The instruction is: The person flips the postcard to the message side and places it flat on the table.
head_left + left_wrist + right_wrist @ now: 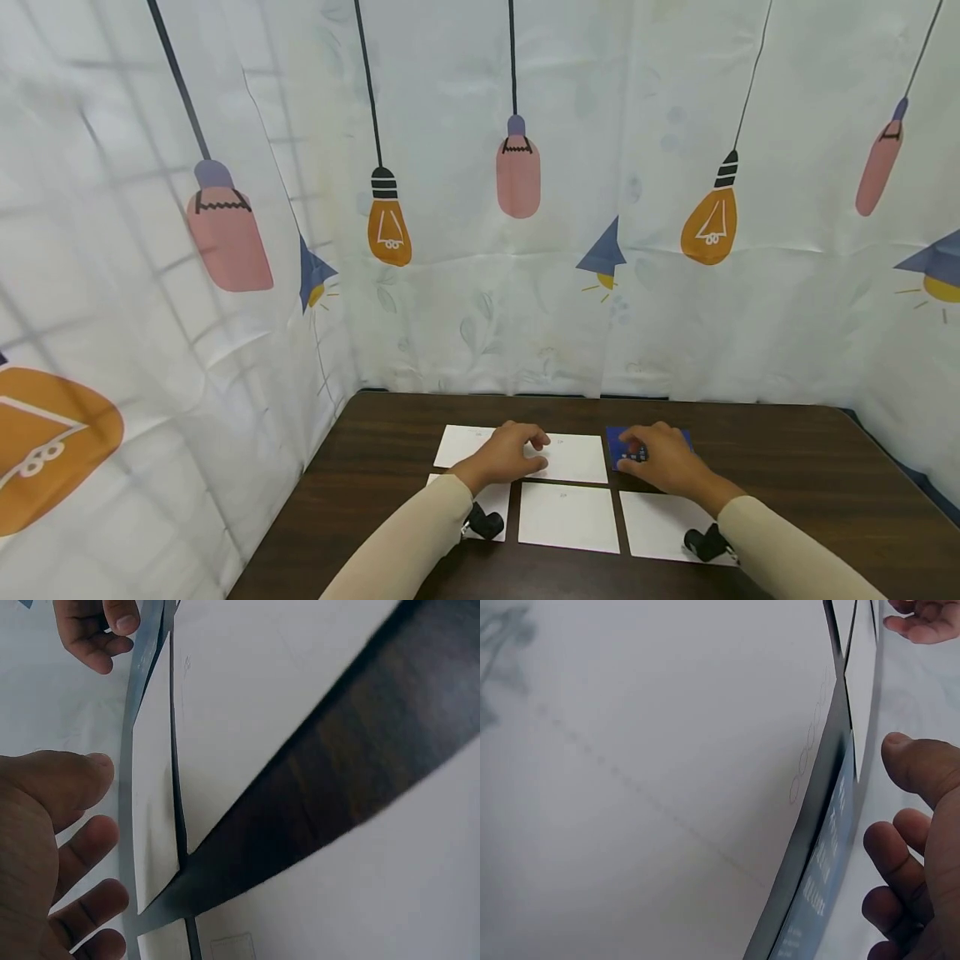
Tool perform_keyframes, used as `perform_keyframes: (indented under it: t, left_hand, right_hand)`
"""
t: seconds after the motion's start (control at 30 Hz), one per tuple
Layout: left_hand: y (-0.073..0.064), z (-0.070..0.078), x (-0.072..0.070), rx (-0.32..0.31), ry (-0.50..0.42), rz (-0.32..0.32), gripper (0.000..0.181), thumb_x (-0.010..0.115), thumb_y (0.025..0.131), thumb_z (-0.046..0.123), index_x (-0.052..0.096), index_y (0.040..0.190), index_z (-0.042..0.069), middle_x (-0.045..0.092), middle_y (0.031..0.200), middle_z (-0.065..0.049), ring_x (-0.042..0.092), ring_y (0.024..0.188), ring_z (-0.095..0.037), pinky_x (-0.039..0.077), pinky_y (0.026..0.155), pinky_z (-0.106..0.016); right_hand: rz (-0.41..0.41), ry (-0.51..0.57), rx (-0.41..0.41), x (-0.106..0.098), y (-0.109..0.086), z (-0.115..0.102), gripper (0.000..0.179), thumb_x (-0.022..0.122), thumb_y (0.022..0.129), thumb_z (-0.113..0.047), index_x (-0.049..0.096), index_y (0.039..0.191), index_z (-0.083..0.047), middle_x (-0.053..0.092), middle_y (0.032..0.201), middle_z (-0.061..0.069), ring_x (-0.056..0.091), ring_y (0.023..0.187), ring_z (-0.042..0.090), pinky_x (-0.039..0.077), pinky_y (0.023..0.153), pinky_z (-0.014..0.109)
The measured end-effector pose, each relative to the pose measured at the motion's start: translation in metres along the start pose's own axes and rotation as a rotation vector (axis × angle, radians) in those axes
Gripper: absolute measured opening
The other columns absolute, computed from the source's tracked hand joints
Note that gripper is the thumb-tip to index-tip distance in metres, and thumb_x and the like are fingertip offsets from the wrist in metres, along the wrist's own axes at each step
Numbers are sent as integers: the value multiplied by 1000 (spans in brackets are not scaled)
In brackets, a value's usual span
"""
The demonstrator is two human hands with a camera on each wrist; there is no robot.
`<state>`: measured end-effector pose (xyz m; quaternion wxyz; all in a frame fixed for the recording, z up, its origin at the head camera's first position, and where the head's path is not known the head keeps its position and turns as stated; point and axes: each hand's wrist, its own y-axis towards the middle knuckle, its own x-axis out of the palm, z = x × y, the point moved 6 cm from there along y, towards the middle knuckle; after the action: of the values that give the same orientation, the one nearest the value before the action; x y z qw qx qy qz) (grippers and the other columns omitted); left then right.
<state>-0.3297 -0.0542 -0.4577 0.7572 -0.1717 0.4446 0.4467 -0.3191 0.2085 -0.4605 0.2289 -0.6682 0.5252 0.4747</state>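
My left hand (pixel 502 454) hovers above the top row of white sheets, between the left sheet (pixel 459 446) and the middle sheet (pixel 576 460). Its fingers are loosely bent, and the left wrist view shows nothing between thumb and fingers. Over a blue card (pixel 613 440) at the row's right end is my right hand (pixel 663 458), thumb and fingers apart and loosely curled. White print runs along that card in the right wrist view, where the right hand (pixel 941 847) appears above it, holding nothing visible. The hand hides part of the card.
A lower row holds more white sheets, including a middle one (pixel 567 517) and a right one (pixel 652 521). All lie on a dark wooden table (pixel 390 475). White curtains (pixel 450 333) printed with lamps hang behind and left. Black wrist cameras sit below both wrists.
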Motion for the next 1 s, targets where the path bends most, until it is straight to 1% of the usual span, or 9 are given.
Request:
perform_keyframes:
  t: [0.13, 0.2, 0.33, 0.5, 0.63, 0.77, 0.87, 0.93, 1.0]
  left_hand:
    - [4, 4, 4, -6, -13, -6, 28, 77, 93, 22, 72, 118, 11, 69, 104, 5, 56, 110, -21, 47, 89, -33]
    - [5, 7, 6, -3, -18, -8, 28, 77, 93, 22, 72, 118, 11, 69, 104, 5, 57, 111, -21, 47, 89, -33]
    - [9, 10, 11, 5, -7, -11, 29, 76, 93, 24, 71, 119, 12, 69, 104, 7, 58, 109, -19, 48, 88, -31]
    - [11, 13, 15, 10, 14, -15, 29, 74, 95, 28, 70, 121, 14, 70, 105, 9, 57, 106, -14, 48, 86, -29]
    - [13, 17, 17, 19, 10, -7, 29, 74, 95, 27, 70, 120, 13, 70, 105, 8, 56, 106, -14, 47, 88, -30]
    - [15, 21, 19, 23, 31, -1, 28, 75, 94, 26, 71, 119, 14, 70, 104, 10, 56, 109, -14, 45, 96, -37]
    - [18, 24, 21, 24, 43, 1, 29, 74, 95, 27, 71, 120, 14, 70, 104, 12, 55, 112, -16, 38, 105, -46]
    - [20, 25, 23, 23, 51, 1, 29, 74, 95, 27, 70, 121, 14, 70, 105, 11, 55, 113, -16, 33, 108, -50]
    - [21, 27, 25, 22, 50, -2, 30, 74, 95, 27, 70, 122, 14, 70, 106, 11, 54, 114, -17, 31, 109, -52]
  right_hand:
    - [1, 1, 20, -4, -2, 5, 42, 84, 85, -33, 72, 119, -10, 64, 92, -9, 56, 99, 22, 46, 86, 51]
    - [6, 9, 26, -5, -4, 8, 44, 84, 85, -33, 72, 120, -9, 64, 92, -8, 57, 100, 24, 48, 84, 50]
    - [10, 7, 47, -7, -5, 16, 48, 83, 87, -37, 71, 122, -8, 63, 93, -7, 58, 102, 27, 50, 83, 50]
    - [18, 5, 84, -9, -8, 28, 49, 82, 87, -39, 70, 124, -9, 65, 95, -6, 58, 106, 30, 50, 86, 55]
    - [28, 2, 87, -11, -13, 35, 49, 81, 88, -39, 70, 124, -7, 65, 96, -5, 58, 106, 32, 50, 85, 57]
    - [33, -22, 89, -15, -16, 42, 47, 81, 89, -39, 70, 122, -8, 64, 95, -5, 58, 105, 32, 50, 83, 56]
    - [39, -35, 89, -17, -18, 46, 47, 81, 88, -40, 70, 122, -8, 65, 95, -6, 58, 104, 31, 49, 83, 57]
    - [40, -42, 90, -19, -20, 50, 48, 80, 89, -40, 70, 123, -7, 66, 96, -6, 58, 104, 32, 48, 84, 59]
    - [39, -41, 94, -20, -21, 53, 50, 80, 89, -40, 69, 124, -6, 66, 97, -5, 58, 106, 34, 47, 85, 61]
